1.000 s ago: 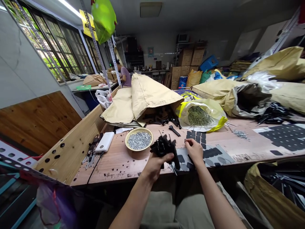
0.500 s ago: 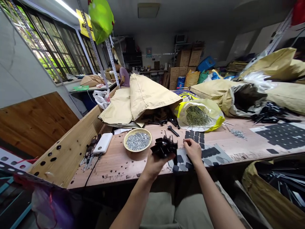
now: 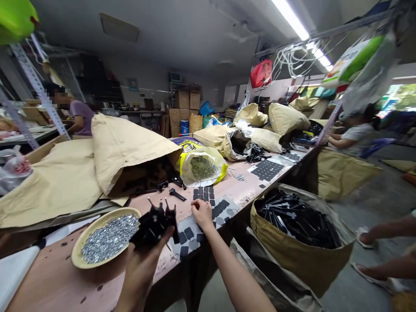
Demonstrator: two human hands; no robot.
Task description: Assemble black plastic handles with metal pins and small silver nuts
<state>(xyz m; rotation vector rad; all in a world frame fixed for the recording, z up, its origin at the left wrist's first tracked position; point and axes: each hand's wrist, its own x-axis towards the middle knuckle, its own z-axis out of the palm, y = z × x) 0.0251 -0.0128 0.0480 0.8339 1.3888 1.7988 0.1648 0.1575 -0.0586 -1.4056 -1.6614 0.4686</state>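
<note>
My left hand [image 3: 143, 264] is closed around a bundle of black plastic parts [image 3: 155, 223] with metal pins sticking up, held just above the wooden workbench [image 3: 58, 277]. My right hand [image 3: 201, 213] rests on a sheet of black adhesive pads [image 3: 208, 208], fingers curled in a pinch on the sheet; what they pinch is too small to see. A shallow yellow bowl of small silver screws [image 3: 105, 238] sits just left of the bundle.
A tan paper sack [image 3: 130, 147] spills black parts onto the bench. A yellow bag of nails [image 3: 203, 167] lies behind the pads. An open sack of black parts [image 3: 299, 234] stands on the floor right. Other people sit far left and far right; someone's feet are at the right edge.
The view has swung sharply right, showing the floor sack and aisle. My left hand has kept the black bundle near the bowl; my right hand has stayed on the pad sheet.
</note>
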